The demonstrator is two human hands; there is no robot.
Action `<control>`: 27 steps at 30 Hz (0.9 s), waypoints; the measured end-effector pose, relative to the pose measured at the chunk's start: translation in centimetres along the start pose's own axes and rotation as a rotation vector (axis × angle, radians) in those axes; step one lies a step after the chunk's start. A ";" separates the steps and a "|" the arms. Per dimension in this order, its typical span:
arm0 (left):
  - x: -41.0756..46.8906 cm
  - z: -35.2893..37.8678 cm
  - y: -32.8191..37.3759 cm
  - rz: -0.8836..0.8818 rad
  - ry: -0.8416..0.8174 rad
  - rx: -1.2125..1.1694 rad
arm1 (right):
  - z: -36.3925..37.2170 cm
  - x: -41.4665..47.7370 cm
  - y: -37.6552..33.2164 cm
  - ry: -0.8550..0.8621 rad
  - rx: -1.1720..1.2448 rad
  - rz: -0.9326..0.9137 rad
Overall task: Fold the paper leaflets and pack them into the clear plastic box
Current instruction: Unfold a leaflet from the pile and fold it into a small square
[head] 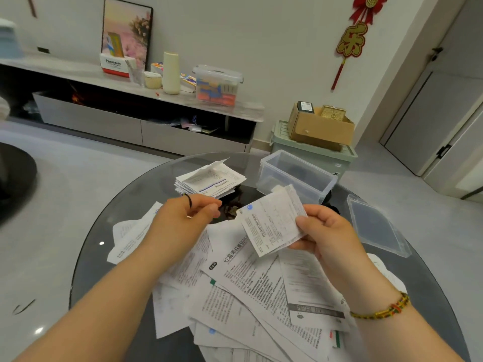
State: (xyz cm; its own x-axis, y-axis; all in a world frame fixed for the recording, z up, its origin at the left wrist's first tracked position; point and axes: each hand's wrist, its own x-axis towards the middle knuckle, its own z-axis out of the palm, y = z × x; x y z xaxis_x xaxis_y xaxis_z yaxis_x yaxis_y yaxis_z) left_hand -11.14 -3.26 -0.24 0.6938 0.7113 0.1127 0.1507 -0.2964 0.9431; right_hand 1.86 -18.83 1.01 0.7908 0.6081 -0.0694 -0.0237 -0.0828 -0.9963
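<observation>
One creased paper leaflet pinched in right hand, clear rectangular box beyond

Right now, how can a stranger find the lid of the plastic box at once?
Start at the round dark glass table. Near its right edge, beside the open clear plastic box, lies the flat clear plastic lid. Unlike the box, it is shallow; unlike the paper leaflets, transparent.

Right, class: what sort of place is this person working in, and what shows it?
Most likely a home living room: a low cabinet runs along the wall, a framed picture stands on it, and a red festive ornament hangs nearby.
</observation>
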 end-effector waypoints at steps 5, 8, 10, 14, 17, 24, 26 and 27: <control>3.7 -1.7 -0.2 0.045 0.158 0.186 | 1.2 3.4 -2.5 -0.001 -0.051 0.011; 6.7 -1.5 -0.5 0.114 0.114 0.392 | 2.8 5.6 -3.6 0.000 -0.075 0.010; 8.2 -1.3 -0.9 0.126 0.089 0.488 | 3.7 7.0 -4.2 0.001 -0.084 0.004; 9.7 -1.0 -2.5 0.143 0.085 0.622 | 5.5 9.4 -5.4 -0.011 -0.034 -0.018; 10.0 -0.6 -3.8 0.142 0.074 0.650 | 7.0 10.9 -5.8 -0.026 0.016 -0.035; 9.7 -0.3 -6.0 0.155 -0.004 0.796 | 10.3 13.9 -3.6 -0.082 -0.148 0.031; 9.7 -0.3 -6.2 0.165 -0.032 0.811 | 10.8 14.5 -2.6 -0.069 -0.225 0.074; 9.8 -0.4 -6.2 0.170 -0.044 0.806 | 11.0 14.8 -2.2 -0.063 -0.260 0.095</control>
State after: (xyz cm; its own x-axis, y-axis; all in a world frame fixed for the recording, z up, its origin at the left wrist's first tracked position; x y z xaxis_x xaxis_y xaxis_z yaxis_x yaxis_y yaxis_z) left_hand -5.57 5.78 -4.90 0.7774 0.5945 0.2055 0.4885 -0.7764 0.3981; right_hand 6.85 -0.99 1.61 0.7527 0.6353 -0.1729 0.0685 -0.3367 -0.9391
